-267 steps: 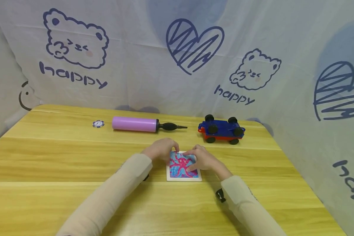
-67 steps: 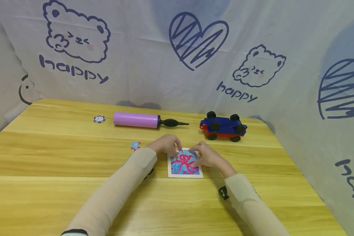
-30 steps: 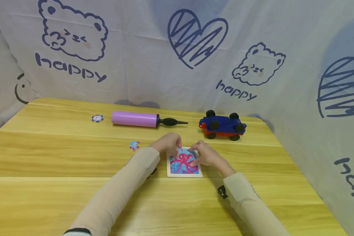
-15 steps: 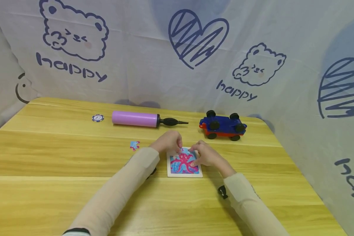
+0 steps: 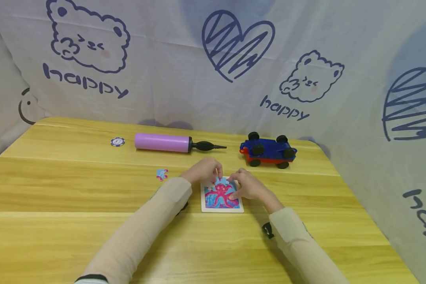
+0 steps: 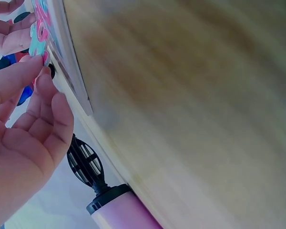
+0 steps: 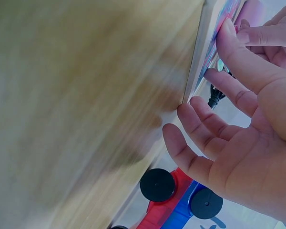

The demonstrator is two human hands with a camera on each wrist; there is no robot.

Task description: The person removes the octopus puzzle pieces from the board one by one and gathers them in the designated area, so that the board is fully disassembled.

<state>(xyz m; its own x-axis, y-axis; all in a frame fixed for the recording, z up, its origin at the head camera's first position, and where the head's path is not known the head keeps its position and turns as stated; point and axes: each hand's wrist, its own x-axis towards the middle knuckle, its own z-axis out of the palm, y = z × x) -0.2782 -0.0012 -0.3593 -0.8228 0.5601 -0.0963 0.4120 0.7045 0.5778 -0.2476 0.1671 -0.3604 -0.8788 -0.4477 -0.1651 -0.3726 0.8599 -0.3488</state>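
Note:
In the head view a small jigsaw puzzle (image 5: pixel 221 210), a pink octopus on blue in a white frame, lies flat on the table. My left hand (image 5: pixel 206 170) is at its top left, pinching a puzzle piece (image 6: pixel 46 58) between thumb and index finger; the fingers hide much of this piece. Over the puzzle's right side, my right hand (image 5: pixel 247 184) presses its thumb on the picture. Other fingertips of the right hand touch the frame's edge in the right wrist view. A loose blue-and-pink puzzle piece (image 5: pixel 161 174) lies left of my left hand.
Behind the hands lies a purple hand pump (image 5: pixel 162 142) with a black nozzle. A blue-and-red toy car (image 5: pixel 268 152) rests wheels up at the back right. A poker chip (image 5: pixel 118 142) is at the back left. A printed white cloth (image 5: pixel 177 79) hangs behind the table.
A loose piece now lies to the left where bare table showed at first. Over the last second my left hand has shifted slightly right along the puzzle's top. The right hand stays almost still.

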